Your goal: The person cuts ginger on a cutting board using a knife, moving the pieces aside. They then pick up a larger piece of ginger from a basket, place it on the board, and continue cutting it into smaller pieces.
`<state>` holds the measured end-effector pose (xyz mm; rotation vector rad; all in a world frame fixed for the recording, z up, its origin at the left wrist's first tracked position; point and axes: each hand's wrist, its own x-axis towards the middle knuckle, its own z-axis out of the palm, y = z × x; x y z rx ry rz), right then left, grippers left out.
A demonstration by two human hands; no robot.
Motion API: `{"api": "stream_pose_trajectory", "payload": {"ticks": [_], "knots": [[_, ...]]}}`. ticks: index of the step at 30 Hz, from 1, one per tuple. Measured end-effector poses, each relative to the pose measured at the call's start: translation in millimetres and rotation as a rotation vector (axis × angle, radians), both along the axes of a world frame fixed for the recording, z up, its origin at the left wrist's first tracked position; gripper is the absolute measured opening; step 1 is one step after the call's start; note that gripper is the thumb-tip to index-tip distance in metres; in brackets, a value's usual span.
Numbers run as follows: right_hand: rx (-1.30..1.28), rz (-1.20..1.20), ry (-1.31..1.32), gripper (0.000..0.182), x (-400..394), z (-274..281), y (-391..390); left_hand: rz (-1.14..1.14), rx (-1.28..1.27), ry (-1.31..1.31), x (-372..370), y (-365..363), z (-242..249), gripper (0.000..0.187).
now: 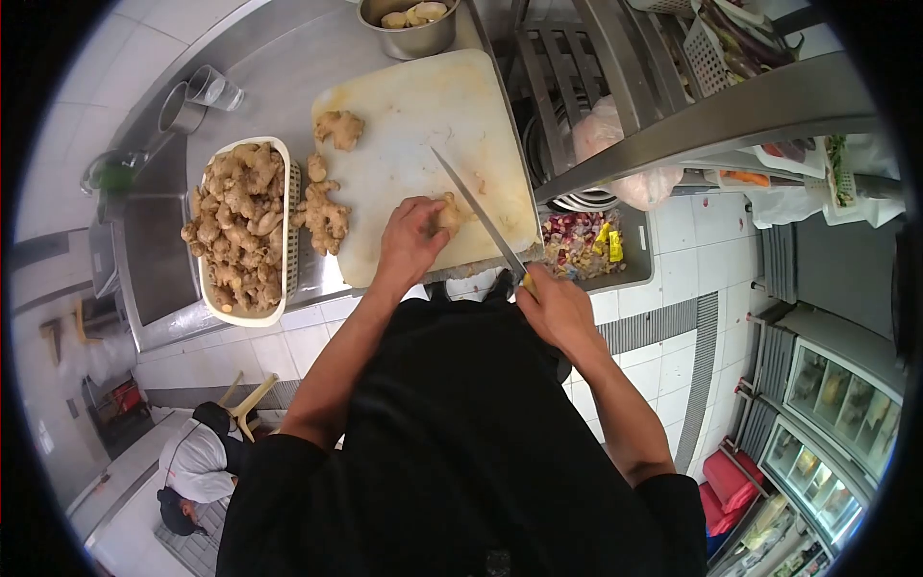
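Observation:
My left hand (415, 234) is closed on a piece of ginger (452, 213) that lies on the white cutting board (385, 96). My right hand (550, 296) grips the yellow handle of a long knife (478, 209). The blade lies across the right part of the board, just right of the ginger piece, its tip pointing up and left. Small scraps are near the blade. Unpeeled ginger roots (325, 217) rest at the board's left edge, and another root (338, 129) sits on its upper left. A white basket (284, 240) at the left is heaped with ginger.
A metal pot (409, 40) with peeled pieces stands behind the board. Two cups (213, 88) are at the upper left. A scrap bin (644, 252) sits low at the right, below a metal rack (711, 130). Another person (197, 462) is at the lower left.

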<state>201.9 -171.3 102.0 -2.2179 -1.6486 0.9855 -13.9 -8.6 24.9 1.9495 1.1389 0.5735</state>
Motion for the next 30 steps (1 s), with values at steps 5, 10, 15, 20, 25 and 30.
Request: {"api": "stream_pose_trajectory", "payload": {"ticks": [5, 10, 15, 20, 25, 30], "knots": [[-0.139, 0.021, 0.0, 0.027, 8.2, 39.2, -30.0, -0.043, -0.091, 0.067, 2.2, 9.7, 14.8, 0.04], [-0.232, 0.071, -0.049, 0.027, 6.8, 49.8, -43.9, -0.12, -0.058, 0.141, 8.1, 15.4, 26.9, 0.039], [-0.25, 0.106, -0.067, 0.027, 1.7, 60.8, -31.3, -0.135, -0.013, 0.106, 9.6, 18.5, 22.4, 0.04], [-0.073, 0.114, -0.031, 0.025, -24.8, -4.6, 40.9, -0.117, -0.024, 0.097, 5.6, 24.0, 15.7, 0.038], [0.006, 0.095, -0.033, 0.025, -31.9, -29.8, 75.6, -0.095, -0.032, 0.024, 3.5, 26.3, 11.8, 0.036], [-0.05, 0.056, -0.041, 0.029, -37.8, -24.2, 83.8, -0.112, -0.004, 0.096, 2.0, 28.0, 20.4, 0.035]]}}
